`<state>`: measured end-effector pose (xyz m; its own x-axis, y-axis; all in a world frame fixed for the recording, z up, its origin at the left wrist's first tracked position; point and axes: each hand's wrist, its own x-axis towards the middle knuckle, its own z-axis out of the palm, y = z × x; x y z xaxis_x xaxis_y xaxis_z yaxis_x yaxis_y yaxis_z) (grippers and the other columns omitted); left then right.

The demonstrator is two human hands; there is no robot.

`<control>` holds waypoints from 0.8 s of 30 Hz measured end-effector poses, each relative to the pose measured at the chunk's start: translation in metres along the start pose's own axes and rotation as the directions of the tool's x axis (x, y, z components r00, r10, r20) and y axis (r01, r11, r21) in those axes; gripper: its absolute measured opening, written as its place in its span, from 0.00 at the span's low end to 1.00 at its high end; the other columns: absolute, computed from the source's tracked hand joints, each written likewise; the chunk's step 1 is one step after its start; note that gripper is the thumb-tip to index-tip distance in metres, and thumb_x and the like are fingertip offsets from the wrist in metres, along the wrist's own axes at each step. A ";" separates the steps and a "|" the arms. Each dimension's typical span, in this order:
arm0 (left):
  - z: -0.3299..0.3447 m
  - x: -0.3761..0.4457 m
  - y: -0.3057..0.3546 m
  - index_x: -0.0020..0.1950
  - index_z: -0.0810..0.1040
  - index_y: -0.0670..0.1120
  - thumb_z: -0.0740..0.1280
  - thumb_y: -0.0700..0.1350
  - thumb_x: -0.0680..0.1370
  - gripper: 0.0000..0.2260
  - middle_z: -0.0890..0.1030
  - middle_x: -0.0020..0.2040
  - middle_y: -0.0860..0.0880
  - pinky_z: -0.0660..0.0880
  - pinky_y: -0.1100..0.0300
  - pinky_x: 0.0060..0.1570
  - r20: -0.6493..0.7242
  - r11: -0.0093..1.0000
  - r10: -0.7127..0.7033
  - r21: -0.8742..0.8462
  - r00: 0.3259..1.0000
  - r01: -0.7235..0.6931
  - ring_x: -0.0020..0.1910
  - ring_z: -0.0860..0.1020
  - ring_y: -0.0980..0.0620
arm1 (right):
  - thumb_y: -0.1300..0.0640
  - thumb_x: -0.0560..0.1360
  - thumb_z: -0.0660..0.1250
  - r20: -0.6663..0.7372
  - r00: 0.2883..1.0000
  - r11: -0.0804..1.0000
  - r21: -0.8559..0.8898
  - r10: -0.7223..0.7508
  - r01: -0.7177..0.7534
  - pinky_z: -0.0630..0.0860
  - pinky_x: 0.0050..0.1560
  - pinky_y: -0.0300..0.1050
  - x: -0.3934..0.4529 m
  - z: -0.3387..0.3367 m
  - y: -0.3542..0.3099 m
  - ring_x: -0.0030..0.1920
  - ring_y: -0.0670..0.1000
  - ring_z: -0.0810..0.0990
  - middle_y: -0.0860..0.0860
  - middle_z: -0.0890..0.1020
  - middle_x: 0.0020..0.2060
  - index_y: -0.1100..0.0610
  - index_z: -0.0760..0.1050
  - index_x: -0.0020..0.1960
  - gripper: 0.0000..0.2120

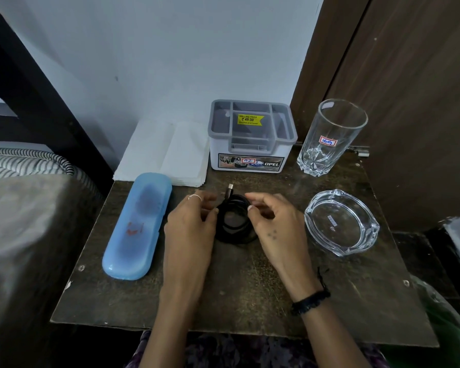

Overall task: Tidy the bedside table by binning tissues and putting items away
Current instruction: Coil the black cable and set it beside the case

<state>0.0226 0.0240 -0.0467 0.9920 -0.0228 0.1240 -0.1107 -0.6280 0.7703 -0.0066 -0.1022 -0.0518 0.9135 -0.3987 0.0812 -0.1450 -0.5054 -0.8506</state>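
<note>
A black cable [235, 221] lies coiled in a ring on the middle of the dark bedside table [237, 296], its plug end sticking up toward the back. My left hand [190, 229] grips the coil's left side with curled fingers. My right hand [274, 224] pinches the coil's right side between thumb and fingertips. White folded tissues [165, 152] lie stacked at the back left. A grey and white organiser box [251, 136] with several compartments stands at the back centre.
A blue plastic case [138, 227] lies lengthwise on the left. A tall drinking glass [329, 136] stands at the back right, with a glass ashtray [341, 224] in front of it. A bed edge [24, 166] lies left; a wooden door [409, 88] stands right.
</note>
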 end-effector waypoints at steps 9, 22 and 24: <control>-0.016 -0.007 0.001 0.50 0.80 0.44 0.64 0.37 0.74 0.08 0.82 0.47 0.45 0.76 0.50 0.43 -0.061 0.987 0.053 0.154 0.997 -0.043 0.45 0.79 0.45 | 0.61 0.71 0.71 0.084 0.996 0.997 0.072 -0.033 0.027 0.69 0.39 0.21 -0.002 0.015 -0.009 0.40 0.34 0.77 0.44 0.81 0.40 0.53 0.82 0.49 0.08; -0.053 0.017 -0.010 0.50 0.81 0.44 0.64 0.38 0.75 0.08 0.83 0.49 0.47 0.74 0.57 0.51 -0.237 0.995 0.086 0.068 0.968 -0.072 0.49 0.80 0.48 | 0.51 0.75 0.66 -0.025 0.999 0.998 0.045 -0.032 0.033 0.80 0.46 0.48 0.013 0.025 -0.040 0.43 0.46 0.82 0.48 0.85 0.42 0.54 0.82 0.48 0.09; -0.062 0.041 -0.019 0.52 0.80 0.44 0.62 0.38 0.75 0.09 0.82 0.54 0.47 0.70 0.59 0.53 -0.256 0.992 0.098 0.102 0.962 -0.074 0.54 0.78 0.47 | 0.50 0.76 0.64 -0.030 0.997 0.996 -0.054 -0.067 0.066 0.78 0.43 0.47 0.025 0.037 -0.051 0.43 0.50 0.82 0.50 0.84 0.40 0.56 0.81 0.44 0.11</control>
<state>0.0612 0.0834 -0.0177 0.9278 0.1160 0.3547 -0.1767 -0.7006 0.6913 0.0379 -0.0578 -0.0258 0.9095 -0.3863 0.1537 -0.1052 -0.5714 -0.8139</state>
